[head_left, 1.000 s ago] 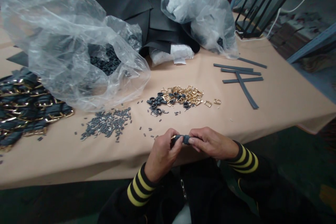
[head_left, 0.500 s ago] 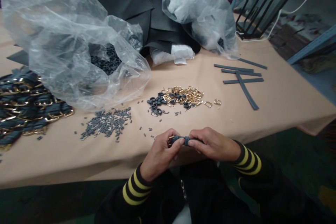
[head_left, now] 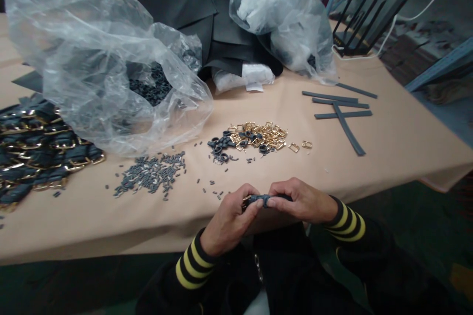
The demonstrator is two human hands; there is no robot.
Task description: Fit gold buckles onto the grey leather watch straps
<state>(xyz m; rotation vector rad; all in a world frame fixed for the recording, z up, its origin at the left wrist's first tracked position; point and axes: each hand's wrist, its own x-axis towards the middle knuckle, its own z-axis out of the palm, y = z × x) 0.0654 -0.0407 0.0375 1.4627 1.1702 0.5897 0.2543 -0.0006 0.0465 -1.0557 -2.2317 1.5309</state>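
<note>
Both hands pinch one dark grey strap (head_left: 260, 198) just over the table's front edge. My left hand (head_left: 234, 214) is closed on its buckle end, where a bit of gold buckle (head_left: 245, 201) shows between the fingers. My right hand (head_left: 301, 199) is closed on the strap's other side, thumb against a loop-like band near the middle. Fingers hide much of the strap. Beyond the hands lies a pile of gold buckles (head_left: 271, 133), with dark strap loops (head_left: 220, 143) at its left side. Small grey pieces (head_left: 150, 174) are heaped farther left.
Finished-looking buckled straps (head_left: 44, 152) are stacked at the far left. A clear plastic bag (head_left: 92, 83) holds dark loops. Another plastic bag (head_left: 284, 15) and dark sheets (head_left: 177, 0) stand behind. Flat grey strips (head_left: 347, 128) lie right, near a black router (head_left: 349, 42).
My left hand has shifted slightly right, closer to my right hand. The thumbs have moved along the strap, and both hands still hold it.
</note>
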